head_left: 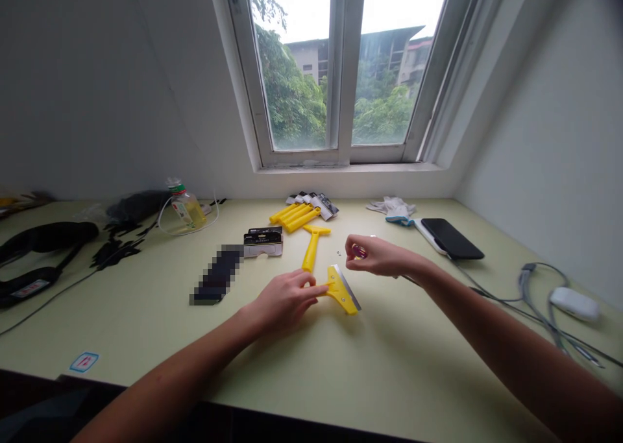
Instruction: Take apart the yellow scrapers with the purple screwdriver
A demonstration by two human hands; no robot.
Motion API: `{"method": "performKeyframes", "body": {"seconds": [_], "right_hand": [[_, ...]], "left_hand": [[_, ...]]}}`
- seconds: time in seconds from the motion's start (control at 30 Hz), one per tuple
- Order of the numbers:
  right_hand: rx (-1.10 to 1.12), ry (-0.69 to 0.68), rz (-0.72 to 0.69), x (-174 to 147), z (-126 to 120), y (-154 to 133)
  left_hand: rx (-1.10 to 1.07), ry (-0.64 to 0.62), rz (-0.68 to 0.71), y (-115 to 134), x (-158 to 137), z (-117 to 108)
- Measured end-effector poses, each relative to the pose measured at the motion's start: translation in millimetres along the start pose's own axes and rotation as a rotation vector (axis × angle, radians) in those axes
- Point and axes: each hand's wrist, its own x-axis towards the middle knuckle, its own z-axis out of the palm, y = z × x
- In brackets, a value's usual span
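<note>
My left hand grips the handle of a yellow scraper, its wide head turned to the right. A metal blade runs along the head's edge, with small screws on its face. Just to the right and above, my right hand is closed around a small reddish-purple object, mostly hidden by the fingers. It stays apart from the scraper. Tiny silver screws lie on the table between the hands. Behind my left hand lies another yellow scraper handle, with no blade visible on it.
Several yellow scrapers with dark-and-white packets lie near the window. Left are a small black box, a pixelated dark object, a bottle and a black headband. Right are gloves, a black phone and cables.
</note>
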Motion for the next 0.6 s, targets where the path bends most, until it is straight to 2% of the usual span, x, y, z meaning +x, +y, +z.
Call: {"method": "performKeyframes", "body": {"seconds": [0.13, 0.27, 0.47, 0.6], "right_hand": [[0.226, -0.168, 0.209, 14.5, 7.8, 5.8], [0.273, -0.223, 0.249, 23.2, 15.8, 10.3], [0.281, -0.209, 0.259, 20.2, 20.8, 4.5], [0.228, -0.138, 0.307, 14.5, 5.3, 16.2]], "left_hand": [[0.020, 0.006, 0.005, 0.2, -0.6, 0.2], [0.030, 0.001, 0.012, 0.2, -0.6, 0.1], [0.032, -0.017, -0.008, 1.2, -1.1, 1.5], [0.024, -0.016, -0.015, 0.5, -1.3, 1.9]]}}
